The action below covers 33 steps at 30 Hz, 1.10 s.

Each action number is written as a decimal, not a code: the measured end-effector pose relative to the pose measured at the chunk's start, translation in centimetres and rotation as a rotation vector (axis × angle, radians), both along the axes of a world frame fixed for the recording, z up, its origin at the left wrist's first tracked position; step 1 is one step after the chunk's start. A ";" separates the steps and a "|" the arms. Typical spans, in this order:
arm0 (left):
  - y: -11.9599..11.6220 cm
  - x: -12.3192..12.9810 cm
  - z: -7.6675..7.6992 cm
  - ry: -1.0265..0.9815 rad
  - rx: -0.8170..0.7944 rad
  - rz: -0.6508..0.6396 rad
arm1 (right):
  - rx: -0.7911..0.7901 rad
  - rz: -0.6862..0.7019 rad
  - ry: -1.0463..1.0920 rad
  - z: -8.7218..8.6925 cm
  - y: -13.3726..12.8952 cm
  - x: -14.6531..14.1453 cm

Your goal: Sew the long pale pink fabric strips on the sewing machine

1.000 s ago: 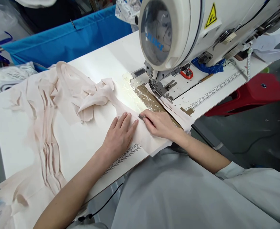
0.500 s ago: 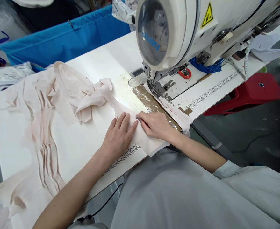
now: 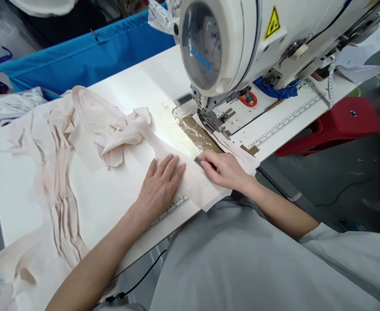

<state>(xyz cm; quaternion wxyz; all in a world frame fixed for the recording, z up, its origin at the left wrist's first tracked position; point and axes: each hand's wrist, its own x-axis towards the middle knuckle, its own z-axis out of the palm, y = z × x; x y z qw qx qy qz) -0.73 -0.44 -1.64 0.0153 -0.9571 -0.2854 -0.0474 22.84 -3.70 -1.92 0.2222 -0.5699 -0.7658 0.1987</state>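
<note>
In the head view, the right hand (image 3: pixel 222 168) is being drawn towards the sewing machine (image 3: pixel 215 47), so that a wider gap to the left hand (image 3: pixel 160 183) is being opened than a moment earlier. The left hand is being kept in nearly the same place, farther from the sewing machine. The pale cloth (image 3: pixel 194 183) is being kept spread on the white table (image 3: pixel 157 82), on the wearer's side of the sewing machine, and little change is being shown in its outline. By judgement, the cloth is being steadied by the left hand while its surface is being worked along by the right

The left hand is being laid palm down, its fingers being held slightly apart and being rested on the cloth, with nothing being gripped. Its forearm is being stretched in from the wearer's side, away from the sewing machine. The right hand is being turned inward, its thumb and forefinger being closed on a small dark tool (image 3: pixel 197 160), whose tip is being pointed away from the sewing machine; the other fingers are being curled, and the rest of the tool is being hidden. Whether the cloth is being touched by the tip cannot be told. Beside the needle area of the sewing machine, a pale folded strip (image 3: pixel 238 153) is being left lying
</note>
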 end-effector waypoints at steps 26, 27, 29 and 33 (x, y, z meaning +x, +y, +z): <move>0.0 0.2 0.1 -0.003 -0.001 -0.004 | -0.076 0.078 -0.320 1.8 2.3 -3.0; 0.0 0.2 0.1 -0.005 -0.010 -0.003 | -0.083 0.086 -0.287 2.0 2.4 -2.5; 0.1 0.2 0.1 -0.009 -0.037 -0.002 | -0.094 0.067 -0.154 2.3 2.4 -1.5; 0.2 0.2 0.1 -0.001 -0.055 -0.002 | -0.038 -0.054 0.068 2.2 1.9 0.0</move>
